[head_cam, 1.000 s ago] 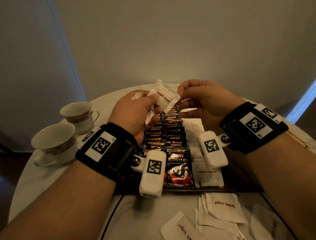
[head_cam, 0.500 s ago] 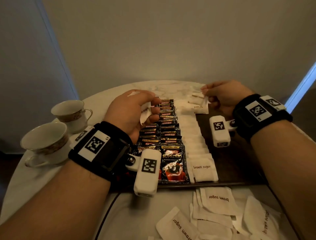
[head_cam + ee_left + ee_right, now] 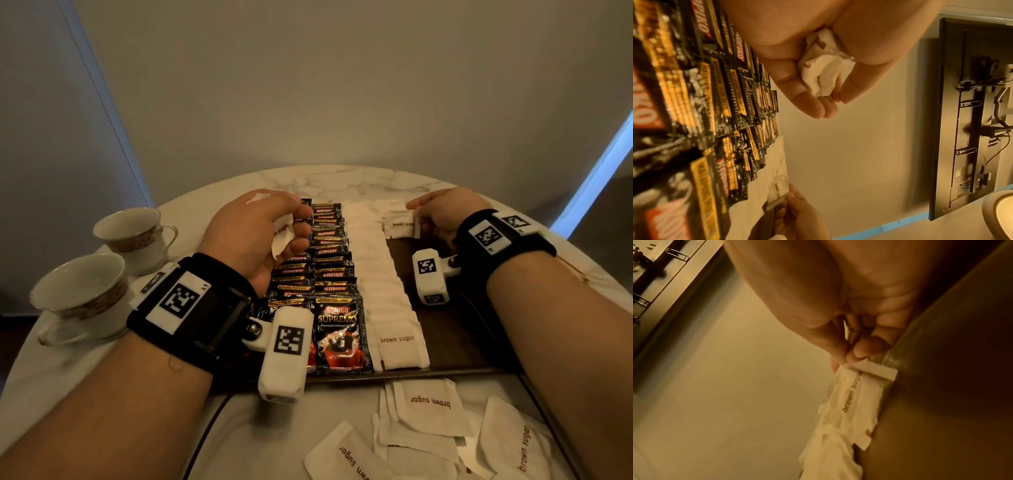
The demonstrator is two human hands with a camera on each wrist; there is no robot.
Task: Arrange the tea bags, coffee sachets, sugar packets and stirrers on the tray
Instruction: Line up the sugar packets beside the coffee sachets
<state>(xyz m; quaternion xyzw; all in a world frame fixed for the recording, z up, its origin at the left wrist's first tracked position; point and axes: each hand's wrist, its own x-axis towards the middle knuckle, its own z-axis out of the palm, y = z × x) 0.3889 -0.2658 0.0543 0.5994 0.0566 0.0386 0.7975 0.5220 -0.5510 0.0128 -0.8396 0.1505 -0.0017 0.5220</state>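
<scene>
A dark tray [image 3: 455,339] holds two rows of black Kopiko coffee sachets [image 3: 329,267] and one overlapping row of white brown sugar packets [image 3: 380,284]. My left hand [image 3: 274,233] hovers over the sachets and grips a small bunch of brown sugar packets [image 3: 822,74] in curled fingers. At the tray's far end my right hand [image 3: 424,219] pinches one brown sugar packet [image 3: 399,224] by its edge; the packet [image 3: 855,395] lies on the tray beside the far end of the white row. No tea bags or stirrers are visible.
Two teacups [image 3: 130,233] [image 3: 78,294] stand on the round marble table [image 3: 342,181] left of the tray. Several loose brown sugar packets [image 3: 428,404] lie on the table in front of the tray. A cable [image 3: 205,435] runs off the near edge.
My right hand took one packet from the bunch in the left hand, carried it right and lowered it onto the tray's far end. The left hand sank toward the sachets with the remaining packets.
</scene>
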